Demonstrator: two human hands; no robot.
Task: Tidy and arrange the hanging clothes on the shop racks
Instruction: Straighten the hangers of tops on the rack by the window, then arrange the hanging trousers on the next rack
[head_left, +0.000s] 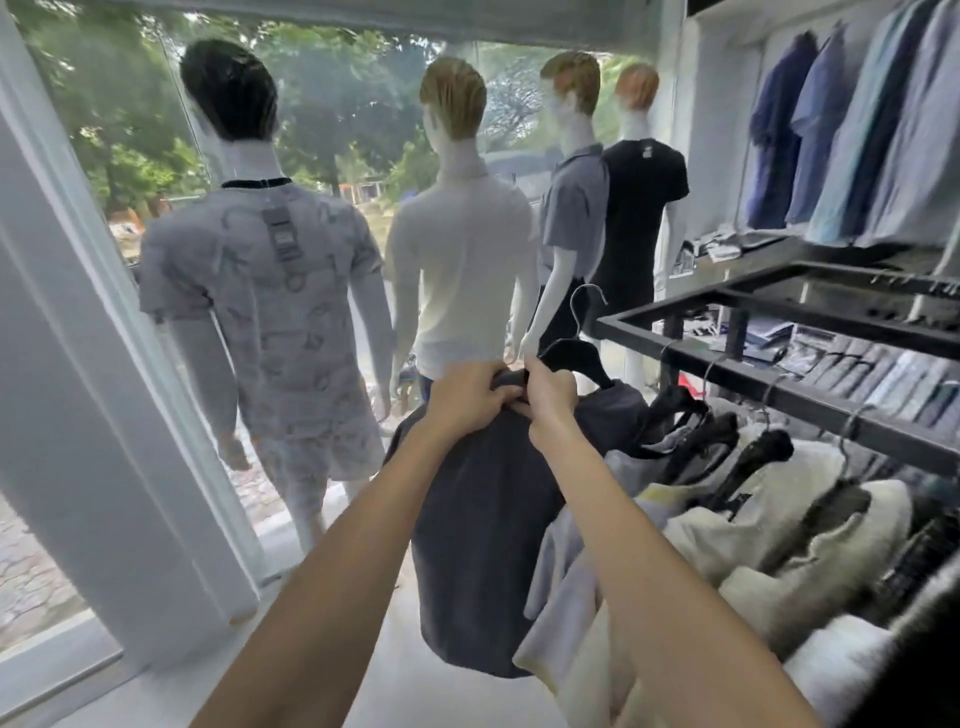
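Observation:
A dark navy shirt (478, 540) hangs from a black hanger (574, 353) with a metal hook, held off the rail in front of me. My left hand (467, 397) grips the shirt's collar. My right hand (548, 395) pinches the collar beside it, just under the hanger's neck. The hanger's hook (587, 301) points up in the air, left of the black metal rack (779, 395). On that rack's rail hang several cream, grey and dark garments (769, 519) on black hangers.
Several dressed mannequins (270, 291) stand with their backs to me at the shop window on the left. A white window frame (104, 415) runs down the left. Blue shirts (857, 130) hang on the right wall above folded clothes (883, 379) on shelves.

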